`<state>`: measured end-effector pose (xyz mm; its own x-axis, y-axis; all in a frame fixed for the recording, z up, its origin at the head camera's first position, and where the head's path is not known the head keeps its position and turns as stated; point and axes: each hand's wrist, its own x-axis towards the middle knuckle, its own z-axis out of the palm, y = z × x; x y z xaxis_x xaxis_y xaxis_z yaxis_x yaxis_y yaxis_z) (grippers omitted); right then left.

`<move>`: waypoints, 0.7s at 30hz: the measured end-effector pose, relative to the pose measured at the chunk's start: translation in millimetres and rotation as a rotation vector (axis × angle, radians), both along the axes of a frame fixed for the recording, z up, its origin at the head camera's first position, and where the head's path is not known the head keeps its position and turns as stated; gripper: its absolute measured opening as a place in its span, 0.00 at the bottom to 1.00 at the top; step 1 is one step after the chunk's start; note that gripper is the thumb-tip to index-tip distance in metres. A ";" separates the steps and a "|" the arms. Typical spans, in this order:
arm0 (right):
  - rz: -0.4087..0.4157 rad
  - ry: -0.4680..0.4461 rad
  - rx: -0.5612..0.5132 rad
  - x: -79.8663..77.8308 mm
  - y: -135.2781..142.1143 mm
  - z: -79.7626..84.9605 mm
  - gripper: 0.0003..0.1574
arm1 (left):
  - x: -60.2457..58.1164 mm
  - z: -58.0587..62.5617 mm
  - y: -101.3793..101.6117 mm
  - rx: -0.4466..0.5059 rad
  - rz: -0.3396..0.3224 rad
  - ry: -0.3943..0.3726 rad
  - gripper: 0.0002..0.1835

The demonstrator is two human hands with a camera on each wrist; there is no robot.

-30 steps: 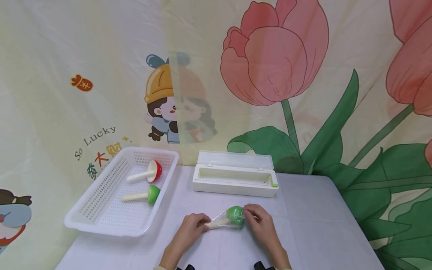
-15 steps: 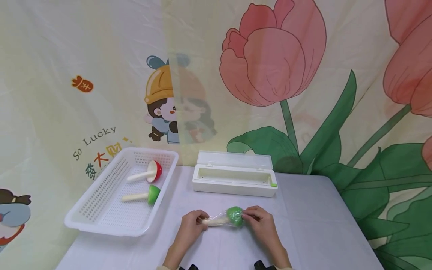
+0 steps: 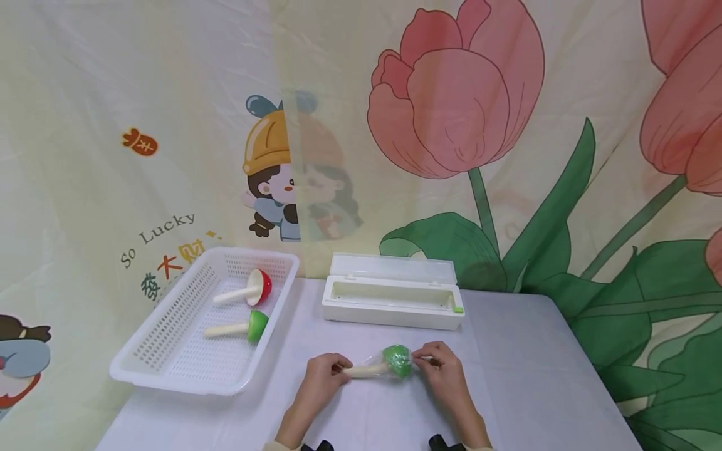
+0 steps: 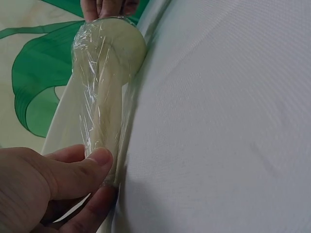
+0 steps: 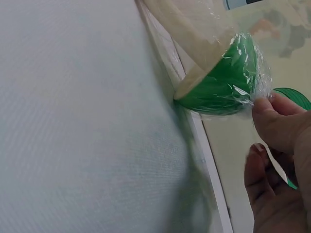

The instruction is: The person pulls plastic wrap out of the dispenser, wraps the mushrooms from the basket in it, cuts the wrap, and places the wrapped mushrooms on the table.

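Observation:
A toy mushroom (image 3: 397, 361) with a green cap and a pale stem lies on its side at the front of the table, wrapped in clear cling film (image 5: 260, 80). My left hand (image 3: 321, 381) pinches the wrapped end of the stem between thumb and fingers. At the cap end, my right hand (image 3: 444, 374) pinches the gathered film between thumb and forefinger, while its other fingers stay apart from the toy. Behind it stands a long white cling film dispenser (image 3: 392, 316) with its clear lid raised. The left wrist view shows the cap's pale underside.
On the left, a white plastic basket (image 3: 126, 374) holds a red-capped toy mushroom (image 3: 258, 287) and a green-capped one (image 3: 256, 326). White cloth (image 3: 536, 376) covers the table. A printed curtain (image 3: 338, 50) hangs right behind it.
The mushroom and both hands have shifted slightly to the right since half a second ago. My right fingers have drawn a little away from the cap, still gripping film.

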<state>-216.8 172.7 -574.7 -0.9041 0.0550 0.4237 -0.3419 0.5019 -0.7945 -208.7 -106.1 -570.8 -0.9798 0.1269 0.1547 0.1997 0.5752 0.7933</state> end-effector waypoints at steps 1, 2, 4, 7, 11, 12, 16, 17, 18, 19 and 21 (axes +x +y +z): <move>-0.017 0.014 0.004 -0.5 0.1 -0.1 0.16 | -1.0 -0.1 0.8 0.001 -0.004 -0.003 0.11; -0.032 0.030 0.012 -0.9 0.3 -0.5 0.15 | -2.2 -0.4 1.6 0.000 -0.010 -0.001 0.10; -0.068 0.040 0.028 -1.4 0.6 -0.4 0.15 | -5.3 -0.9 3.6 -0.009 -0.025 0.004 0.09; -0.100 0.031 0.041 -1.9 2.8 -0.8 0.14 | -11.3 0.0 7.6 -0.031 -0.056 0.023 0.09; -0.094 0.031 0.064 -2.9 9.4 -1.8 0.19 | -18.5 1.1 14.9 -0.076 -0.090 0.056 0.09; -0.088 0.041 0.070 -3.4 11.9 -2.0 0.20 | -20.5 0.9 17.3 -0.088 -0.095 0.059 0.09; -0.046 0.070 0.097 -4.3 23.9 1.2 0.23 | -27.8 1.4 27.2 -0.116 -0.114 0.051 0.09; -0.039 0.060 0.105 -4.3 27.4 2.0 0.23 | -29.3 1.2 30.0 -0.119 -0.119 0.046 0.09; -0.029 0.049 0.108 -4.2 31.1 2.9 0.24 | -30.3 1.7 32.9 -0.119 -0.125 0.043 0.09; -0.024 0.035 0.119 -4.0 34.9 3.5 0.24 | -30.8 2.3 35.9 -0.114 -0.133 0.037 0.08; -0.027 0.012 0.145 -4.0 42.8 3.7 0.24 | -31.5 2.4 42.7 -0.099 -0.144 0.029 0.08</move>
